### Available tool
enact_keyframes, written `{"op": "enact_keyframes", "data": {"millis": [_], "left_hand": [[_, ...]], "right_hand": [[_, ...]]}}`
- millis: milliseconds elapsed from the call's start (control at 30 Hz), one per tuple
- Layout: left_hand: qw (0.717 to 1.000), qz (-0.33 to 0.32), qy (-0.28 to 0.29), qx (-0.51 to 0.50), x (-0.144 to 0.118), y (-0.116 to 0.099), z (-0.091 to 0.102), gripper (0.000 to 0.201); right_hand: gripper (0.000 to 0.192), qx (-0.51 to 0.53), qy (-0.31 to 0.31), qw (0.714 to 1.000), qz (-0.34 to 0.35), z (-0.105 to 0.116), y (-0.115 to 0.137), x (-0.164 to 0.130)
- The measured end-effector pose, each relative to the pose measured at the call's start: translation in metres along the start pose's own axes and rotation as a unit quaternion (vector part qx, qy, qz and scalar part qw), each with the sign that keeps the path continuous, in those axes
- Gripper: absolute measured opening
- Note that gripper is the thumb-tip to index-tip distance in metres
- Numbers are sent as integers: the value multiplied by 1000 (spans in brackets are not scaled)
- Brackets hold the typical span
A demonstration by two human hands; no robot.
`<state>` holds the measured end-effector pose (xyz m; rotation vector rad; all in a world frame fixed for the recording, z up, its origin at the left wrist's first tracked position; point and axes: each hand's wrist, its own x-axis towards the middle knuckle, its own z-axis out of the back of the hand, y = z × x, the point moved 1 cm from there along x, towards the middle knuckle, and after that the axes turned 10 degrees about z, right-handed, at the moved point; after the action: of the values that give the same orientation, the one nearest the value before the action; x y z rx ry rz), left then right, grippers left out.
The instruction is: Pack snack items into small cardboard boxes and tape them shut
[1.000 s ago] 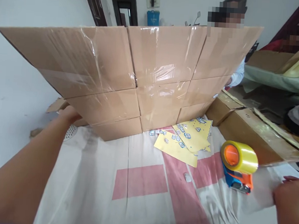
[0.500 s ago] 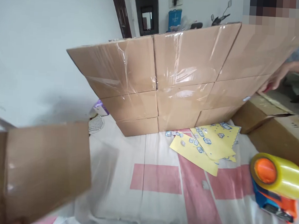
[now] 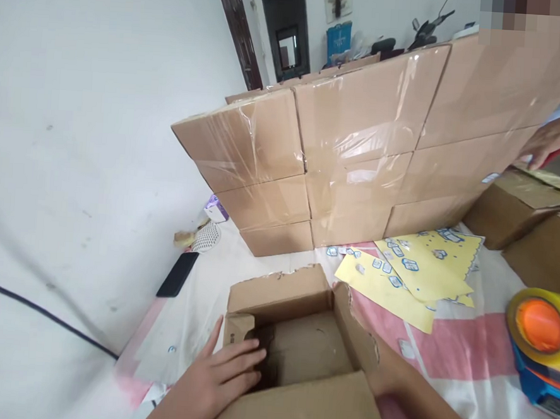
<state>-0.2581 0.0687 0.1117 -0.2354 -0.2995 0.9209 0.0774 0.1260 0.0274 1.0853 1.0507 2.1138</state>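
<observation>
A small cardboard box (image 3: 306, 401) stands on the bed-like cloth just in front of me, its top open and its flaps raised. My left hand (image 3: 222, 373) lies on the box's left side, fingers stretched out over the edge and thumb spread apart. My right hand (image 3: 388, 368) is at the box's right wall; its fingers are hidden behind the raised flap. Beyond the box rises a large panel (image 3: 360, 145) of several cardboard boxes joined with clear tape. Another person's hand (image 3: 545, 140) is at its right edge.
Yellow paper sheets (image 3: 393, 286) with blue drawings lie before the panel. On the right, a roll of clear tape (image 3: 557, 327) sits on a blue and orange dispenser (image 3: 535, 383). More cardboard boxes (image 3: 498, 210) are behind. A black phone (image 3: 178, 274) lies left, near the wall.
The small box has moved from the left to the middle front and now sits with its opening up. My hands came with it. The view has shifted left.
</observation>
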Motion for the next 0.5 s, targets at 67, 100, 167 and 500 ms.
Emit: {"op": "enact_keyframes", "data": {"millis": [67, 100, 167, 500], "left_hand": [[992, -21, 106, 63, 20, -2, 18, 33], [985, -33, 148, 80, 28, -2, 27, 33], [978, -58, 176, 92, 34, 3, 38, 39], [970, 139, -199, 12, 35, 59, 1, 57]], "right_hand": [[134, 2, -18, 1000, 17, -3, 3, -10], [131, 0, -27, 999, 19, -4, 5, -11], [131, -14, -45, 999, 16, -5, 10, -10], [136, -98, -106, 989, 17, -2, 8, -2]]}}
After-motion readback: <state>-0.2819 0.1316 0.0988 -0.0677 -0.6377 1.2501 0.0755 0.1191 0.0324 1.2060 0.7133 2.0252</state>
